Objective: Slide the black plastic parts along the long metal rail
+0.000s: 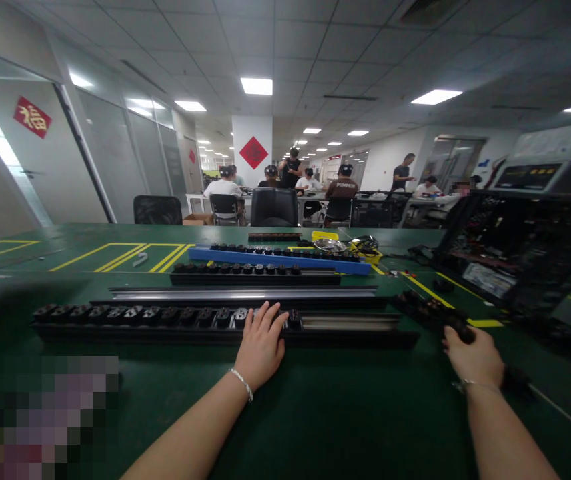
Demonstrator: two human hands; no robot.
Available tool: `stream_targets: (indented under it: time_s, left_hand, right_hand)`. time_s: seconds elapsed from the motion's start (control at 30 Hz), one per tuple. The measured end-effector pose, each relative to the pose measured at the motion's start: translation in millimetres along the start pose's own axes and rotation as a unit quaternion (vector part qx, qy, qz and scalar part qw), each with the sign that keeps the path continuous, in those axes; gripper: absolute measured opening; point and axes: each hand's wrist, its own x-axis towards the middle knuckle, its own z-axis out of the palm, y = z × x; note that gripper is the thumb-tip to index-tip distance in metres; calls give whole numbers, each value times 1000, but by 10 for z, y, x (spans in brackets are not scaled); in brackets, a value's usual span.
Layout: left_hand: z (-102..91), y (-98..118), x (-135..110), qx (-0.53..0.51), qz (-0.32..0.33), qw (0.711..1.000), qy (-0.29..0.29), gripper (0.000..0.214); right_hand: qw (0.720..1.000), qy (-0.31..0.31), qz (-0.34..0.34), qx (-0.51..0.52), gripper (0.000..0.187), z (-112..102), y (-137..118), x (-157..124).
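A long black rail (350, 330) lies across the green bench in front of me, its left half filled with a row of black socket modules (135, 315). My left hand (261, 345) rests on the rail at the end of that row, fingers stretched out over the last modules. My right hand (471, 357) is further right, fingers curled around a small black part (460, 330) taken from a loose cluster of black modules (423, 308). Both wrists wear thin bracelets.
Behind lie a bare metal rail (245, 293), a second black filled rail (255, 273) and a blue rail (280, 257) with modules. A black machine (520, 253) stands at right. Yellow tape lines mark the green bench (315, 413). Several people sit at far tables.
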Motion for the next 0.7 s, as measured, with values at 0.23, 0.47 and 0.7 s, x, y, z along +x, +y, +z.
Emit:
stream_targets:
  time_s: [0.23,0.47,0.7]
  left_hand:
    - [0,-15,-3,-2,2,1000,-8,51]
    - [0,-21,-8,2,6,1000,-2,52]
    - [13,-28,-13,3,3,1000,7,52]
  right_hand:
    - [999,-45,12,-17,59,55,-86,-69]
    - [995,-53,-48,-67,53,183,13,47]
    - [994,14,-61,-88,56,94,-106,-83]
